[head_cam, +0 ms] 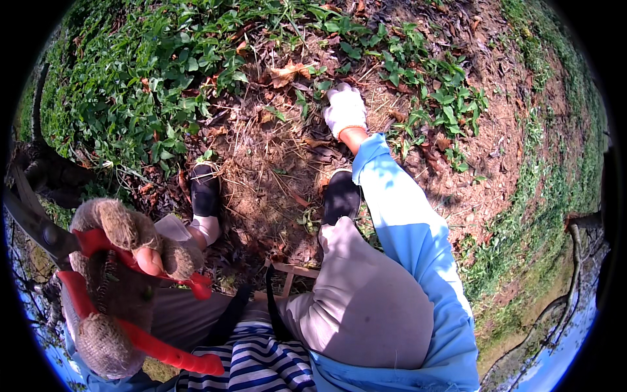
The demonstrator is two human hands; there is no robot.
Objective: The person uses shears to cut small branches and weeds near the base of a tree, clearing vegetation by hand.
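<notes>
My left hand (117,274), in a worn, dirty knit glove with one bare fingertip, holds red-handled pruning shears (93,245). Their dark metal blades point to the upper left, and the handles stand apart with a spring between them. My right hand (346,109), in a white knit glove, reaches down to the leaf-strewn soil past my dark shoe (342,196). Its fingers are curled and point away from me; whether they hold anything is hidden. A large dry brown leaf (290,74) lies on the ground beyond it, a little to the left.
Leafy green weeds (161,83) cover the upper left, with more plants (448,105) right of my right hand. A dark tree trunk and branch (44,161) stand close at the left. A thin bare branch (570,289) curves at the right edge. Wooden slats (294,269) show between my legs.
</notes>
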